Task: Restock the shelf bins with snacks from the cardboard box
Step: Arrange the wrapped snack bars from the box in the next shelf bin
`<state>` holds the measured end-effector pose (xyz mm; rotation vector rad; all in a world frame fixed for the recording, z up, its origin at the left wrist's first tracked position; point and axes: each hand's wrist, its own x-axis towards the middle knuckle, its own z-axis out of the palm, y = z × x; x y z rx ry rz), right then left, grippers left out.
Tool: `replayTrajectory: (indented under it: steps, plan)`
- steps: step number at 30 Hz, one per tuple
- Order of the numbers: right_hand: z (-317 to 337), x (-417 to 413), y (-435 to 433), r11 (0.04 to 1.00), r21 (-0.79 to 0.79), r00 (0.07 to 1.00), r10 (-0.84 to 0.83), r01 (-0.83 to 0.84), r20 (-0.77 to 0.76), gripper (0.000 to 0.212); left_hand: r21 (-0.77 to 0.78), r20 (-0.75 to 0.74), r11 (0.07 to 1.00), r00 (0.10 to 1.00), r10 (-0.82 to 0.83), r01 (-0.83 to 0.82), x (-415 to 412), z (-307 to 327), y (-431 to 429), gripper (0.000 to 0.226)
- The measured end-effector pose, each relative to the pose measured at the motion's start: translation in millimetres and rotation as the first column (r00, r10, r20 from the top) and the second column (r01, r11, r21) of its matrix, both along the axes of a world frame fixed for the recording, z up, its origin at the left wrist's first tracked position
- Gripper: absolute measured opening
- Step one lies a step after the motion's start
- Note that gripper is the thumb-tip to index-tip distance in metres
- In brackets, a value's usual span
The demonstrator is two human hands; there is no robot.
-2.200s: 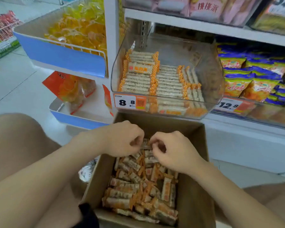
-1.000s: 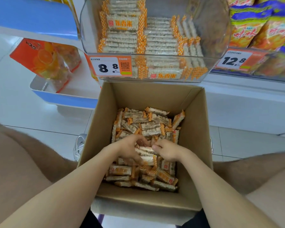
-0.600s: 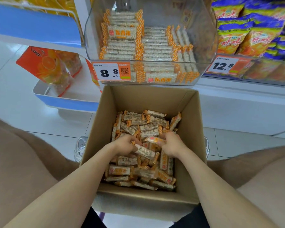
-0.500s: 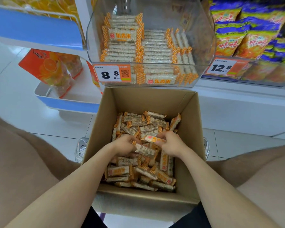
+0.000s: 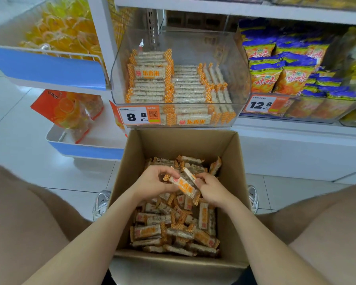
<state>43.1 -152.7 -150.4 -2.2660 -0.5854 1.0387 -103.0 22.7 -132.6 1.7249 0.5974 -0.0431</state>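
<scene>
Shop floor (image 5: 19, 140): one box (image 5: 231, 192), two hands (image 5: 152, 183) (image 5: 212, 190)

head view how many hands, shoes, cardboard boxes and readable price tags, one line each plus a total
hands: 2, left hand and right hand, both gripping a bar
shoes: 2
cardboard boxes: 1
readable price tags: 2, 8.8 and 12.8
total: 7
</scene>
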Motion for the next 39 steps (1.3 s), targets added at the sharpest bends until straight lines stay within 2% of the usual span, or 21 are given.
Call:
replayTrajectory:
  steps: [2,5,7,10,13,15,19,22,24,28,31,33,34,36,38,39]
  plan:
    - [6.2,-0.1,0.1,0.998,0.063,1.000,-0.026,0.026,0.002,0.040,0.022,0.059,0.999,0.997,0.048,-0.050,0.2,5.6,0.9,0.028]
    - [19.6,2.0,-0.6,0.978,0.202,0.996,-0.060,0.044,0.071,0.036,-0.015,0.066,0.992,0.990,0.126,-0.126,0.0,12.7,3.7,0.054]
    - [30.6,1.9,-0.2,0.956,0.292,0.989,-0.033,-0.012,0.146,0.032,0.001,0.080,0.989,0.986,0.147,-0.147,0.0,20.4,4.3,0.061]
    - [45.1,-5.9,3.2,0.938,0.308,0.964,0.083,-0.161,0.252,0.033,0.107,0.126,0.990,0.989,0.075,-0.088,0.3,34.0,6.6,0.058]
    - [56.4,-13.3,4.6,0.917,0.336,0.943,0.105,-0.215,0.315,0.039,0.095,0.125,0.995,0.992,-0.005,-0.007,-1.9,51.6,10.1,0.064]
    - [67.7,-17.0,3.6,0.899,0.371,0.933,0.098,-0.232,0.346,0.039,0.096,0.138,0.995,0.990,-0.026,0.013,-3.2,69.2,9.6,0.056]
    - [94.6,-24.9,6.1,0.858,0.447,0.922,0.073,-0.252,0.379,0.030,0.218,0.211,0.976,0.975,-0.065,0.018,-5.0,109.6,10.8,0.024]
    - [117.2,-31.6,11.2,0.821,0.502,0.928,0.088,-0.273,0.361,0.026,0.248,0.242,0.968,0.965,-0.101,0.039,-7.9,146.4,17.6,0.025]
    - [134.8,-36.1,16.4,0.801,0.499,0.910,0.131,-0.332,0.394,0.032,0.274,0.281,0.961,0.952,-0.120,0.040,-10.2,171.4,26.6,0.026]
    - [172.1,-32.6,35.4,0.753,0.482,0.825,0.138,-0.447,0.549,0.046,0.259,0.372,0.965,0.917,-0.147,0.050,-13.6,210.5,50.2,0.026]
    - [193.8,-18.0,57.0,0.745,0.480,0.779,0.086,-0.464,0.621,0.046,0.239,0.459,0.971,0.882,-0.107,-0.006,-11.3,229.6,61.5,0.032]
    - [205.9,-4.4,75.1,0.756,0.472,0.748,0.036,-0.454,0.662,0.046,0.322,0.506,0.936,0.862,-0.043,-0.143,-6.0,232.9,69.4,0.035]
    - [210.5,4.5,85.5,0.762,0.466,0.723,0.003,-0.449,0.691,0.047,0.374,0.529,0.890,0.848,0.026,-0.261,-3.1,230.6,74.9,0.032]
    - [216.6,25.1,108.6,0.797,0.430,0.663,-0.049,-0.425,0.747,0.046,0.453,0.560,0.739,0.804,0.201,-0.499,2.8,223.6,85.7,0.029]
    - [218.8,47.7,134.4,0.867,0.325,0.604,-0.035,-0.378,0.796,0.046,0.525,0.454,0.637,0.819,0.350,-0.564,11.1,213.8,96.4,0.041]
    - [218.9,57.5,146.8,0.905,0.240,0.566,0.001,-0.351,0.824,0.045,0.551,0.350,0.643,0.847,0.399,-0.531,15.8,211.0,99.3,0.048]
